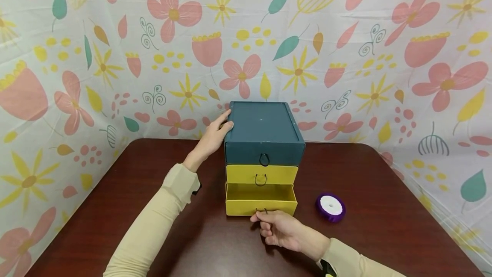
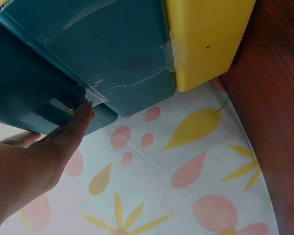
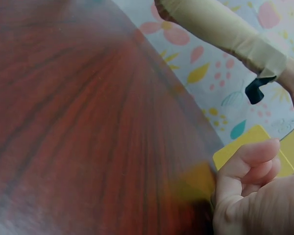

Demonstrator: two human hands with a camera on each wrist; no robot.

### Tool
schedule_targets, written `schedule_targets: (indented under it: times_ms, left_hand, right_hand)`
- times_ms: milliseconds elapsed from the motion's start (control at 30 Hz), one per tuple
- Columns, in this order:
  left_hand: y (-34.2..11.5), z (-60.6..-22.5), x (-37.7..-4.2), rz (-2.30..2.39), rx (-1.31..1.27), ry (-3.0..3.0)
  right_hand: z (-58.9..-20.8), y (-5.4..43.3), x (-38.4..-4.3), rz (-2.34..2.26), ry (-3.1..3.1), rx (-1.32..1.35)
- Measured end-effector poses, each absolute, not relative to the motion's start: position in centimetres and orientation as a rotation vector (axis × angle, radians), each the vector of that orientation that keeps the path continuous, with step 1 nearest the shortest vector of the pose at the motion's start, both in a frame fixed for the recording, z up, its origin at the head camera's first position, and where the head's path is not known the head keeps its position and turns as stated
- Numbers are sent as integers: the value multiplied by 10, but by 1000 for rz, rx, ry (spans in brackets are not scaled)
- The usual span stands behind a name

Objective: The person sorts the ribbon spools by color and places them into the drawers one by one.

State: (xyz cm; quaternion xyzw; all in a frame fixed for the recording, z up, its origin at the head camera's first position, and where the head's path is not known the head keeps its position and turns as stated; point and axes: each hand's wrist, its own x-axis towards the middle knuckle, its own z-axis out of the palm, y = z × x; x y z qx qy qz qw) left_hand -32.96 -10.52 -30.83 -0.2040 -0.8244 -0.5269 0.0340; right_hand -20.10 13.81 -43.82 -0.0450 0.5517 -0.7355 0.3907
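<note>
A small chest of drawers (image 1: pixel 261 121) with a dark blue-green top section stands on the table. Its yellow bottom drawer (image 1: pixel 246 207) is pulled out, and the inside I can see is bare. With curled fingers, my right hand (image 1: pixel 282 230) pinches the thin dark pull loop (image 1: pixel 265 211) on that drawer's front. My left hand (image 1: pixel 211 138) rests against the left side of the blue-green section, fingers extended; the left wrist view shows the fingertips (image 2: pixel 83 115) touching its side. The yellow middle drawer (image 1: pixel 238 173), with its own loop, is closed.
A purple spool of ribbon (image 1: pixel 331 207) with a white centre lies on the table (image 1: pixel 376 208), right of the chest. Behind the table hangs a flower-printed cloth (image 1: pixel 173 54), close to the back of the chest.
</note>
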Motion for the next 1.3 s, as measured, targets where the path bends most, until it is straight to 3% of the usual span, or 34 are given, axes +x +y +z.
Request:
schedule_targets:
  times_ms: [733,967,1300]
  left_hand:
    - [-105,-309,-329,-1626,-647,-2528]
    - [-103,-289,-310,-1647,-632,-2576]
    - [-105,-308,-330,-1632,-629,-2552]
  right_hand:
    - [-444,146,-169,-1809,1346,-181]
    - [-445,148,-161,-1792,1302,-187]
    - [-442,149,-152,-1768,1219,-181]
